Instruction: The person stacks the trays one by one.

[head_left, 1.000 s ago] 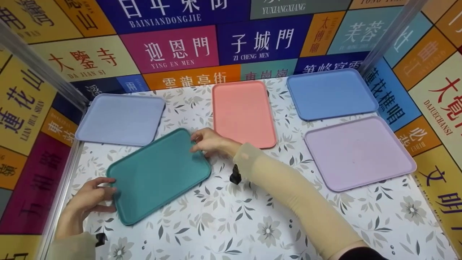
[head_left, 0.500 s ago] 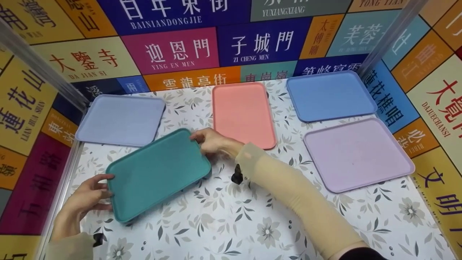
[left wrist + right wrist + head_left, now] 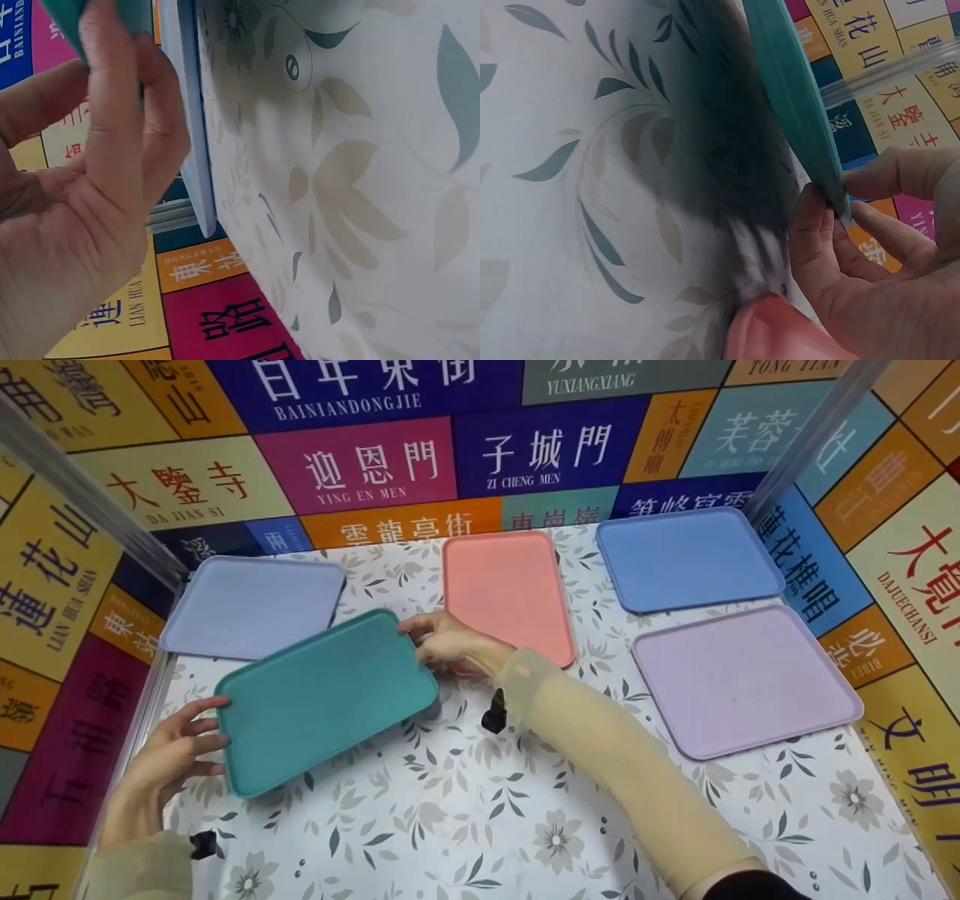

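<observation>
A teal tray (image 3: 326,701) is raised off the table, aslant in the head view. My left hand (image 3: 169,754) grips its left short edge with thumb and fingers; in the left wrist view only a corner of the teal tray (image 3: 67,22) shows above the fingers. On the right short edge, my right hand (image 3: 454,645) pinches the rim. The right wrist view has the tray's underside (image 3: 795,97) over its shadow, with thumb on one side and fingers on the other. Just behind the teal tray lies a pale lavender-blue tray (image 3: 255,604).
A coral pink tray (image 3: 506,585) lies behind my right hand. Further right are a blue tray (image 3: 690,559) and a lilac tray (image 3: 746,682). The table (image 3: 555,787) has a leaf-patterned cover. Printed wall panels (image 3: 360,472) with clear corner strips enclose the back and sides.
The teal tray has come up off the table and shifted slightly away and left, held in both hands. The other trays have stayed where they were.
</observation>
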`<state>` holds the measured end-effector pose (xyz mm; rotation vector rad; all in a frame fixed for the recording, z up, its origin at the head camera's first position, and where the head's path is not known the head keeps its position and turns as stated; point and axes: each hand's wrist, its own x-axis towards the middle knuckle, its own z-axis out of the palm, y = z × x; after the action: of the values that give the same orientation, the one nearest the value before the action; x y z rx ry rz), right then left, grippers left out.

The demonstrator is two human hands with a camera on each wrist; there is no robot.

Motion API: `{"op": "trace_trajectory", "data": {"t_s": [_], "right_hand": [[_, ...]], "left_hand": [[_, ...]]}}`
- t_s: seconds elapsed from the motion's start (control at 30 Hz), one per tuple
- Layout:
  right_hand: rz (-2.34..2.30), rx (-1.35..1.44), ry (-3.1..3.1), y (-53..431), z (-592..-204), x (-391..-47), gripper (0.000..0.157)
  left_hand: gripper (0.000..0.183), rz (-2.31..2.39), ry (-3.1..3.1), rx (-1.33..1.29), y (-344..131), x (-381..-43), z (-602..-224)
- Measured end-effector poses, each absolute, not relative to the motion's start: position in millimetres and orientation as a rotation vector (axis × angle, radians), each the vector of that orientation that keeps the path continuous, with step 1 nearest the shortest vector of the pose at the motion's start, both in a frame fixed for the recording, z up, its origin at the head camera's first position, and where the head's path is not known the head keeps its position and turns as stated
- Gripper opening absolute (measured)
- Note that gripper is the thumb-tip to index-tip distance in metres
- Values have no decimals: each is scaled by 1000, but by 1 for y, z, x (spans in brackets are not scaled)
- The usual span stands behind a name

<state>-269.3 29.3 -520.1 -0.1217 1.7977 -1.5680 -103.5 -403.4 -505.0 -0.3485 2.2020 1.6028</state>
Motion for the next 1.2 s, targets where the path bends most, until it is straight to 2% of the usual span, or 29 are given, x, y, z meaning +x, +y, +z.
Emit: {"op": "trace_trajectory", "data": {"t_s": [0.37,0.73,1.07,1.2], "right_hand": [[-1542,-158,1893,33,-505,-281,79],[-1852,-121,1834,34,-500,-284,69],[-2198,129,1768,28,-494,-282,43],[-2360,193,1717,20,-494,-280,40]], "left_hand": [[54,1937,1996,-343,-407,-115,-498],[59,2246,1902,-180,-399,-119,-498],[56,2410,1846,-449,-373,-133,-485],[59,2504,1787,-629,-354,-139,-481]]}}
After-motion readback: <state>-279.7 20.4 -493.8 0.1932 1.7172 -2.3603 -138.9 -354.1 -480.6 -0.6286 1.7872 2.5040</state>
